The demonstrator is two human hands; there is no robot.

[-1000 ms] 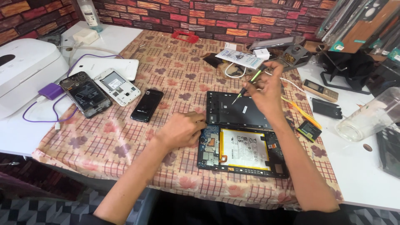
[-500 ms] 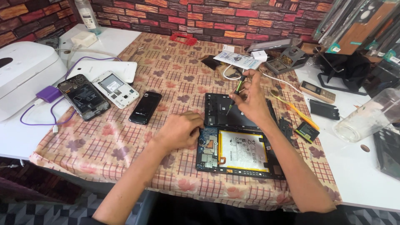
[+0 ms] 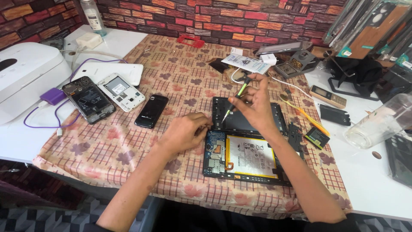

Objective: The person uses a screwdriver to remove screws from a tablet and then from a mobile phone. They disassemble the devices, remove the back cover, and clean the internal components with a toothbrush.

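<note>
Your right hand [image 3: 256, 104] was raised over the top half of the opened tablet [image 3: 249, 146], fingers pinched shut around a screwdriver [image 3: 235, 98] w/ a green-and-black handle. The tool sat tilted, tip pointing down-left toward the tablet's dark upper part, just above it; can't tell if the tip touched. Your left hand [image 3: 185, 131] lay on the patterned cloth [image 3: 128, 141] at the tablet's left edge, fingers curled narrow & touching the frame near the top-left corner of the circuit board; nothing visibly held in it. The tablet lay flat, back off, white battery w/ yellow border in the lower half, right in front of you, between both forearms.

To the left on the cloth: a black phone [image 3: 151, 111], then two opened phones [image 3: 103, 94] side by side & a white tablet [image 3: 109, 71] behind them. A clear plastic jar [image 3: 380, 122] lay on its side on the white table [image 3: 373, 180] at right, well apart from your hands.

Vs. half a sec earlier: your right hand had shifted a bit left & lower w/ the screwdriver, tip closer to the tablet. Left hand stayed put at the frame edge. Tablet hadn't moved.
</note>
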